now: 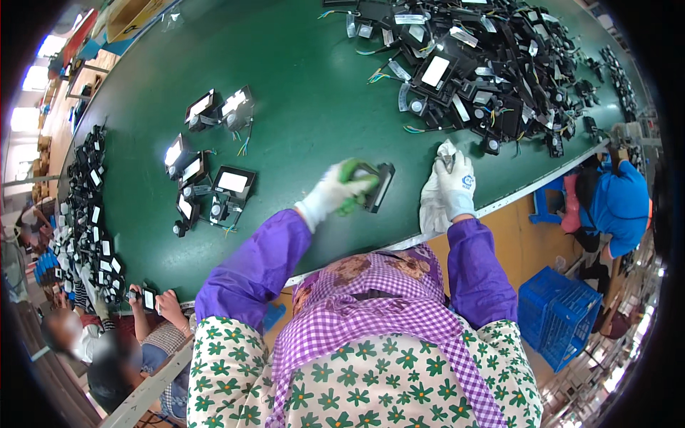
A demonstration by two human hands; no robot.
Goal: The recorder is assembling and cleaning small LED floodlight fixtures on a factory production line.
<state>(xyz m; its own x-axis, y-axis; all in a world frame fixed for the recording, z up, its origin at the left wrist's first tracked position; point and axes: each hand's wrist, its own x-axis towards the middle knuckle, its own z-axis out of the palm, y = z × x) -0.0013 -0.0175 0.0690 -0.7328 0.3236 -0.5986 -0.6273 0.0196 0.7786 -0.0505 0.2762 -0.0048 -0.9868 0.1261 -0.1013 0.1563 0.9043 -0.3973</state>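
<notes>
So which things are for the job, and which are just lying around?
Seem part of the job:
black unit held in the left fingers
white cloth at the right fingers
big pile of black units
smaller group of black units
green table

Seem to be just lying about:
blue crate beside the table
brown cardboard box, far upper left

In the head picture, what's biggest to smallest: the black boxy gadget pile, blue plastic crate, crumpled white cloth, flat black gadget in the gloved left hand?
1. Black boxy gadget pile
2. Blue plastic crate
3. Crumpled white cloth, partly covered
4. Flat black gadget, partly covered by the left hand
</notes>
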